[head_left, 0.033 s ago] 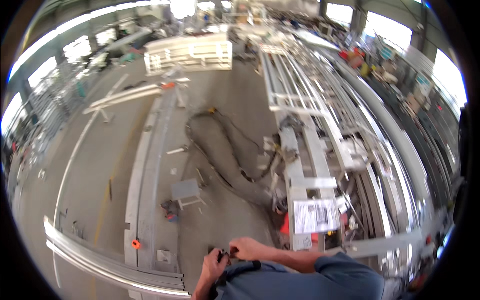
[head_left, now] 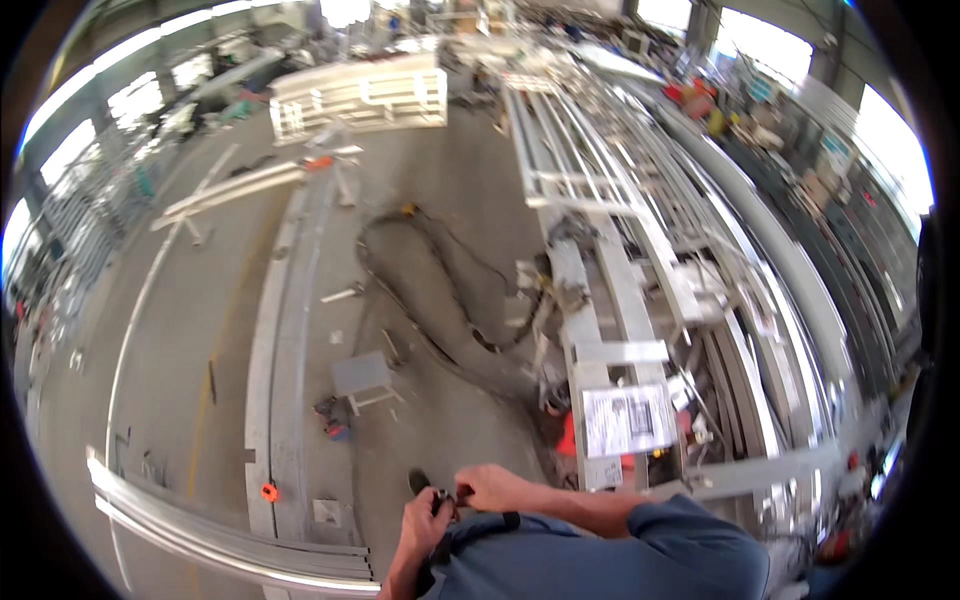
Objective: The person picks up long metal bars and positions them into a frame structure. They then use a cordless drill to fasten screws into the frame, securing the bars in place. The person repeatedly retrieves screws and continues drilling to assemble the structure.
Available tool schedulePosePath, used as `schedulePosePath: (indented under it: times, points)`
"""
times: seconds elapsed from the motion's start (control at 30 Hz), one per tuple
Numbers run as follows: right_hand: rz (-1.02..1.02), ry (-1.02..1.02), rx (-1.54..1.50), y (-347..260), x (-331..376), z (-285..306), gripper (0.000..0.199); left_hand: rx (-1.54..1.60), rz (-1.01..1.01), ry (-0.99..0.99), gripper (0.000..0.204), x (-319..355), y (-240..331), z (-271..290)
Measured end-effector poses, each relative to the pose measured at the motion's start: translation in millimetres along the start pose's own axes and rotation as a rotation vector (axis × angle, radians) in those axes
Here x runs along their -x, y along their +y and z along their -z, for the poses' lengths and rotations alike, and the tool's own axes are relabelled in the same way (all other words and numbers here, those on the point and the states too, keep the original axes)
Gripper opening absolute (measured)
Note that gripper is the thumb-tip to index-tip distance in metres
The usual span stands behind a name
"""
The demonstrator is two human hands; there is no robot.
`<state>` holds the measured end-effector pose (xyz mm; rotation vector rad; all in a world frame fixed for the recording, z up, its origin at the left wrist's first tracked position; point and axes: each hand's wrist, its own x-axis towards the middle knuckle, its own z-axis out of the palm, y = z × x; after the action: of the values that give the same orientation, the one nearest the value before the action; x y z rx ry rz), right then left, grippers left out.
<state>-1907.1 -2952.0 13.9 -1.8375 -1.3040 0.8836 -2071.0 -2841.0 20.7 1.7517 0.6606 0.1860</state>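
While both hands meet low in the head view, just in front of my blue shirt (head_left: 600, 560), I can see the left hand (head_left: 425, 530) curled around a small dark object (head_left: 440, 500) and the right hand (head_left: 495, 487) pinching at its top with thumb and forefinger. The object is too small and too covered to name; it sits between the two hands, close to my body and above the concrete floor (head_left: 200, 330). I judge this a fine two-handed fiddle, so I would keep the left hand steady as the anchor and let only the right fingertips work, holding the piece near my chest where I see it best. Beyond the hands, a small grey stool (head_left: 362, 378) stands further out on the floor, a black hose (head_left: 420, 290) snakes past it, and the long metal frame rack (head_left: 620, 300) with a white printed sheet (head_left: 627, 420) runs to the right of them.
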Motion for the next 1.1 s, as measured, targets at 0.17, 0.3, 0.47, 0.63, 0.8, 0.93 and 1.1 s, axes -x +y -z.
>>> schedulePosePath:
  times: [0.17, 0.3, 0.47, 0.63, 0.8, 0.93, 1.1]
  points:
    - [-0.141, 0.196, 0.013, 38.7, -77.9, 34.8, 0.018, -0.027, -0.060, -0.177, 0.010, -132.2, -1.3, 26.8]
    - [-0.169, 0.351, -0.107, 43.3, -132.9, 60.7, 0.017, -0.040, -0.142, -0.313, 0.009, -222.3, 12.3, 55.1]
    - [-0.303, 0.451, -0.201, 52.0, -183.5, 95.6, 0.016, -0.149, -0.275, -0.502, 0.010, -321.1, 35.5, 80.9]
    - [-0.289, 0.629, -0.116, 71.5, -227.1, 149.3, 0.010, -0.042, -0.182, -0.635, 0.010, -408.6, 49.0, 66.5]
    - [-0.343, 0.689, -0.149, 114.7, -264.7, 219.3, 0.010, -0.043, -0.149, -0.731, 0.009, -502.1, 74.3, 33.9]
    - [-0.353, 0.731, -0.258, 145.3, -295.0, 283.7, 0.010, -0.149, -0.239, -0.714, 0.007, -568.0, 112.5, 7.2]
    - [-0.394, 0.740, -0.345, 163.4, -314.6, 356.1, 0.013, -0.043, -0.090, -0.768, 0.008, -634.1, 142.8, -24.0]
